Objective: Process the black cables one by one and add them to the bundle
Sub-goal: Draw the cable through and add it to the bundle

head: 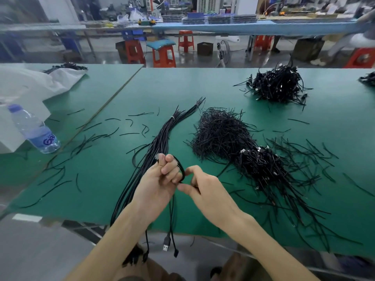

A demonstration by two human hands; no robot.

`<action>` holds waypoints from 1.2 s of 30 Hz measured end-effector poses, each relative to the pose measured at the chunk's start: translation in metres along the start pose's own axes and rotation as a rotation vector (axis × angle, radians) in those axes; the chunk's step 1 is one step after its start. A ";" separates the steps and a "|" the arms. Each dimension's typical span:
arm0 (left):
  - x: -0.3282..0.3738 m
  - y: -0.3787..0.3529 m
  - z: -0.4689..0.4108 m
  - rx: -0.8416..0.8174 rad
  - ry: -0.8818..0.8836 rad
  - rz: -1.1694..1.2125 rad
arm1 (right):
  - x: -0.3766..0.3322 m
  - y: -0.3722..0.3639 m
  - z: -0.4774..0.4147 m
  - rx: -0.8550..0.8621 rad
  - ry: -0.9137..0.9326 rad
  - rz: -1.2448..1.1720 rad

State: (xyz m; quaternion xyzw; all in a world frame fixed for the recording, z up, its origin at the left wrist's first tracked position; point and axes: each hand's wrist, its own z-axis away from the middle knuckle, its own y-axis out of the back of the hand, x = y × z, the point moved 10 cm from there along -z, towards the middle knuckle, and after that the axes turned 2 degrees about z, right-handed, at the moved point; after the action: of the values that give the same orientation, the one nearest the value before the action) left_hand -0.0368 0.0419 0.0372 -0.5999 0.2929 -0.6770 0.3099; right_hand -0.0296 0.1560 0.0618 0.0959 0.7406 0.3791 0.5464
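Note:
My left hand (160, 179) grips a coiled black cable (181, 171) above the near part of the green table (223, 88). Its ends hang below the table edge, one with a USB plug (166, 244). My right hand (203, 189) pinches at the coil from the right, thumb and forefinger close together. A long bundle of straightened black cables (160, 138), tied near its far end, lies on the table just behind my left hand and runs off the near edge. To the right lies a pile of coiled black cables (261, 165).
A heap of black twist ties (219, 130) sits beside the bundle, with loose ties scattered over the table. Another cable pile (278, 84) lies at the far right. A water bottle (34, 128) and white bags (30, 84) are on the left.

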 end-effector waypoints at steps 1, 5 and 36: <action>0.002 0.000 0.000 0.003 -0.005 0.014 | 0.002 -0.002 0.000 -0.013 -0.008 -0.026; -0.002 -0.003 0.005 -0.010 -0.002 -0.023 | -0.001 -0.003 -0.001 -0.003 0.013 -0.062; -0.020 -0.005 0.009 -0.189 0.145 -0.530 | 0.021 -0.014 0.007 0.108 -0.066 0.007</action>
State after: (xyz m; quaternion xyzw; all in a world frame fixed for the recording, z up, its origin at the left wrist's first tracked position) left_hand -0.0265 0.0602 0.0293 -0.6319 0.2091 -0.7450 0.0432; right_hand -0.0281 0.1611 0.0362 0.1404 0.7413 0.3372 0.5630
